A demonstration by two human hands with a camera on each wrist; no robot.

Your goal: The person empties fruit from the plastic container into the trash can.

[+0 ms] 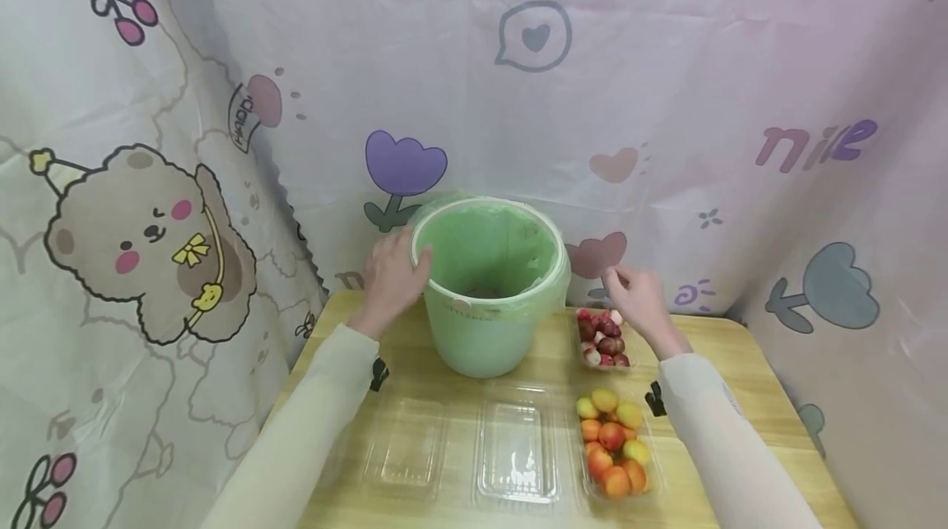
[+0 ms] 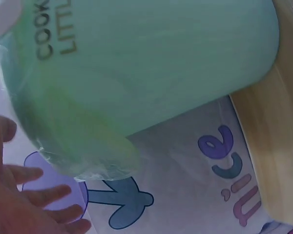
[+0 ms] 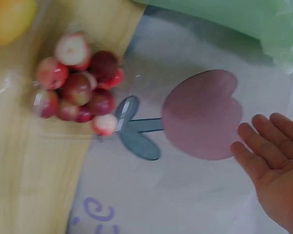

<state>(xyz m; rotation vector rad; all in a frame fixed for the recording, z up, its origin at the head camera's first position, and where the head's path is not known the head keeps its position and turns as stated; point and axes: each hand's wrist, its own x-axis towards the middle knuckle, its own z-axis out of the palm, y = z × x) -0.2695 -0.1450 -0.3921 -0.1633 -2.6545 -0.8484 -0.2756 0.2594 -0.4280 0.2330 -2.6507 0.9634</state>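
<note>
A pale green bin [image 1: 481, 340] lined with a translucent green bag [image 1: 551, 278] stands at the back of the table. My left hand [image 1: 394, 278] is at its left rim, fingers spread; whether it touches is unclear. The left wrist view shows the fingers [image 2: 46, 195] relaxed beside the bag's edge, holding nothing. To the bin's right, my right hand [image 1: 643, 303] hovers above a transparent box of small dark-red and pinkish-white round fruits [image 1: 609, 340]. The right wrist view shows its fingers [image 3: 263, 144] extended, gripping nothing, apart from the fruits.
Yellow and orange-red round fruits [image 1: 613, 447] fill a transparent box at the front right. Two see-through plastic trays, one in the middle [image 1: 518, 496] and one at left [image 1: 406, 451], lie on the wooden table [image 1: 714, 364]. Printed curtains [image 1: 459, 101] hang behind and at the sides.
</note>
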